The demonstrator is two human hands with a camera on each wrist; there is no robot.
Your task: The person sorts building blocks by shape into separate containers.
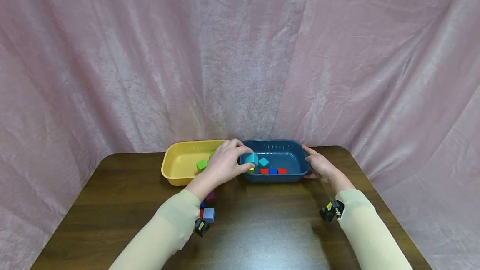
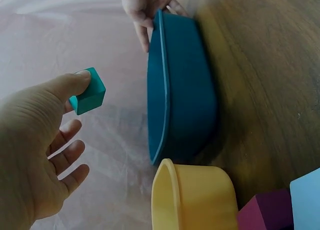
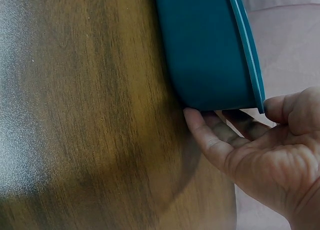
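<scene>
My left hand (image 1: 225, 161) pinches a turquoise cube (image 1: 251, 159) between thumb and forefinger, above the left end of the dark blue tray (image 1: 275, 178). In the left wrist view the other fingers spread away from the cube (image 2: 89, 93). My right hand (image 1: 321, 167) touches the tray's right end. Its fingertips (image 3: 194, 116) rest against the end wall, and the thumb is at the rim. Inside the blue tray lie another turquoise cube (image 1: 263, 162), red cubes (image 1: 282, 171), a blue cube (image 1: 273, 171) and a partly hidden yellow one (image 1: 251, 170).
Left of the blue tray stands a yellow tray (image 1: 174, 177) with green cubes (image 1: 201, 166), partly behind my left hand. In front of it, a maroon cube (image 1: 211, 197), a light blue cube (image 1: 208, 215) and partly hidden red and blue cubes sit on the wooden table (image 1: 270, 220). A pink curtain (image 1: 240, 53) hangs behind.
</scene>
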